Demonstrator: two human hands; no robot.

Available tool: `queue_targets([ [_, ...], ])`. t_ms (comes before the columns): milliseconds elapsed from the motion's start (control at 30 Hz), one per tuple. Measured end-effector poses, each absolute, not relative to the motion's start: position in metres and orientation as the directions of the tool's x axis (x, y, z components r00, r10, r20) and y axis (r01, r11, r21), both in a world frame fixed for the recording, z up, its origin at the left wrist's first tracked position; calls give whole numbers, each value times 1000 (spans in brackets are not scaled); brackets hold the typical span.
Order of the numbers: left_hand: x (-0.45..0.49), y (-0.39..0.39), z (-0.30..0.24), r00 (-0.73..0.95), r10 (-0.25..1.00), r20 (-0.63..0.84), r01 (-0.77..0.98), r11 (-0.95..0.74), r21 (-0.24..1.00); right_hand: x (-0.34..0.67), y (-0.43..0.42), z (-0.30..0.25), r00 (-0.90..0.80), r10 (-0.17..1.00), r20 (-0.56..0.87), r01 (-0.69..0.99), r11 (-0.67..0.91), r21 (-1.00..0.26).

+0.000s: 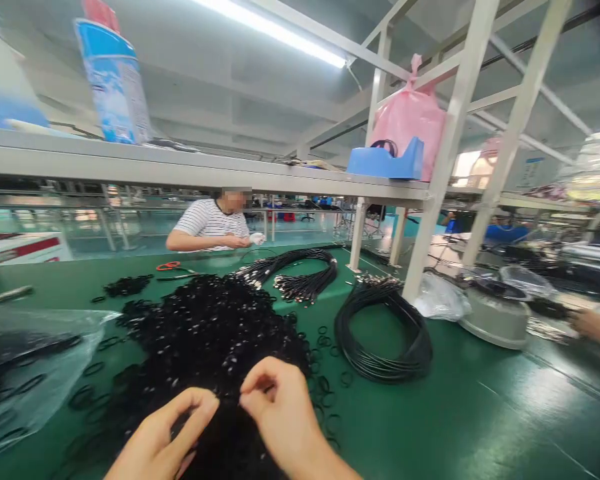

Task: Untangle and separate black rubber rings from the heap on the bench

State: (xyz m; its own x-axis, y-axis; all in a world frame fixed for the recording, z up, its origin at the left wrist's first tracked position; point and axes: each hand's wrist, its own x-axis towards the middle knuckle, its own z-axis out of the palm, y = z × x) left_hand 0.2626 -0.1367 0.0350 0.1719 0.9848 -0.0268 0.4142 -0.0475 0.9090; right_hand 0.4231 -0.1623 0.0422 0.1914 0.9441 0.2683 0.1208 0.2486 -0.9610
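Note:
My right hand [275,410] pinches a thin black strand between thumb and forefinger, at the near edge of a large tangled heap of black cords with small metal tips [205,340]. My left hand [163,437] lies just to its left, with curled fingers against the heap; whether it holds anything is hidden. Loose black rubber rings [325,393] lie scattered to the right of my hands. A clear plastic bag [30,373] with black rings inside lies to the left.
The green table mat [480,407] holds a coil of black cable [380,337], a metal-tipped cord bundle [305,283] and red-handled scissors [170,267]. A co-worker [210,227] sits opposite, beneath a shelf [180,167]. Another person's hand [597,327] enters at right, near a grey round container [495,317].

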Motion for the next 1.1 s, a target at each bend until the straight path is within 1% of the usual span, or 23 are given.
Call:
queue_targets([
  [100, 263, -141, 46, 155, 988, -4, 391, -57, 919, 432, -158, 38, 217, 931, 294, 134, 270, -953],
  [200, 258, -140, 48, 188, 982, -4, 382, -69, 921, 439, -152, 33, 226, 928, 296, 179, 259, -949],
  [333, 255, -140, 48, 178, 984, -30, 376, -40, 926, 443, -149, 25, 199, 943, 267, 211, 224, -951],
  [467, 259, -143, 52, 185, 982, -39, 204, 0, 979, 440, -152, 23, 122, 970, 208, 289, 166, -943],
  [533, 261, -145, 53, 181, 982, -57, 131, 34, 991, 438, -156, 26, 100, 969, 224, 328, 180, -927],
  [633, 264, -149, 53, 194, 976, -102, 82, 87, 993, 431, -164, 34, 62, 963, 263, 333, 228, -915],
  [733, 269, -157, 52, 283, 952, -120, 100, 95, 990, 419, -174, 42, -26, 958, 286, 310, 279, -909],
  [833, 273, -164, 52, 400, 905, -149, 158, 92, 983, 407, -183, 44, -132, 954, 270, 328, 299, -896],
  [900, 274, -165, 52, 438, 882, -172, 204, 89, 975, 405, -183, 42, -137, 953, 269, 352, 301, -886],
  [1000, 272, -160, 50, 419, 887, -196, 280, 79, 957, 409, -179, 37, -112, 957, 266, 280, 287, -916],
  [1100, 267, -152, 45, 384, 910, -156, 328, 23, 944, 414, -174, 32, -83, 968, 238, 206, 251, -946],
])
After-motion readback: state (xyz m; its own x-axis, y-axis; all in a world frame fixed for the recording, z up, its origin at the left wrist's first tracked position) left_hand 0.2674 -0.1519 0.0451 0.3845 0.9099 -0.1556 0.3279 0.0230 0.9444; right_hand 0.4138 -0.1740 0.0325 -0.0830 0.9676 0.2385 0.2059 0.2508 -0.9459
